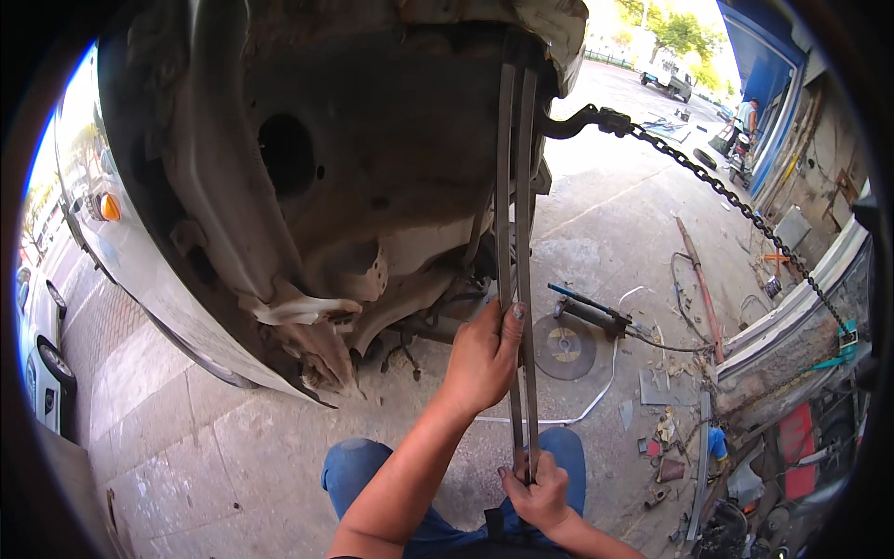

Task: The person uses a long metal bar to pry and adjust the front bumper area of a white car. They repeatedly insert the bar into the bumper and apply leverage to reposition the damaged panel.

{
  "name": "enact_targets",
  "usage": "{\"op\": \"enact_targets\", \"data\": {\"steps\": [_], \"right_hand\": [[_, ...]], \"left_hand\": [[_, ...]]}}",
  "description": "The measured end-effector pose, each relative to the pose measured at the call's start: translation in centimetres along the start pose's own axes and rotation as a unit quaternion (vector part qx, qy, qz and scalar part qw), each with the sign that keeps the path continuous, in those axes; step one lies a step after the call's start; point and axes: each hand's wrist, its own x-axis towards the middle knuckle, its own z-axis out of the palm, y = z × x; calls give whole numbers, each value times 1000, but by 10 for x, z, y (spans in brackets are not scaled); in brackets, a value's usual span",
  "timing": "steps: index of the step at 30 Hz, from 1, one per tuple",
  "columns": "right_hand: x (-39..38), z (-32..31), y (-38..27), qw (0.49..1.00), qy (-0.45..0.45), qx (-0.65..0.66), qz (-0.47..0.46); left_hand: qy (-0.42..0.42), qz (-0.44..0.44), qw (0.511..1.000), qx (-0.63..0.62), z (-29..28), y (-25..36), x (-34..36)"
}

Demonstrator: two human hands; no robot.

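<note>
Two long, narrow metal bars (504, 186) run side by side from between my knees up to the stripped car body (372, 121). My left hand (486, 359) is closed on the bars about midway, its thumb along the front. Lower down, my right hand (542, 489) wraps round their bottom ends. The upper ends lie against or in front of the body panel; contact cannot be made out. A dark hook (568, 123) reaches that panel's right edge, with a chain (712, 177) stretched from it toward the lower right.
An angle grinder-like tool (591, 312) and a round disc (565, 347) lie on the concrete floor. A red rod (700, 289), cables and scrap are scattered to the right. The car's white outer panel (186, 289) curves at left. A person (747, 119) is in the far background.
</note>
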Motion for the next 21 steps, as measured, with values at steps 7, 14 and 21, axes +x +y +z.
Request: {"op": "enact_targets", "data": {"steps": [7, 14, 21], "right_hand": [[7, 16, 8, 1000, 12, 14, 2], [17, 27, 15, 1000, 22, 6, -18], [25, 53, 41, 999, 41, 16, -30]], "left_hand": [[-2, -103, 947, -304, 27, -2, -7], [28, -109, 956, -270, 30, -9, -1], [26, -94, 959, -267, 30, -29, 7]]}}
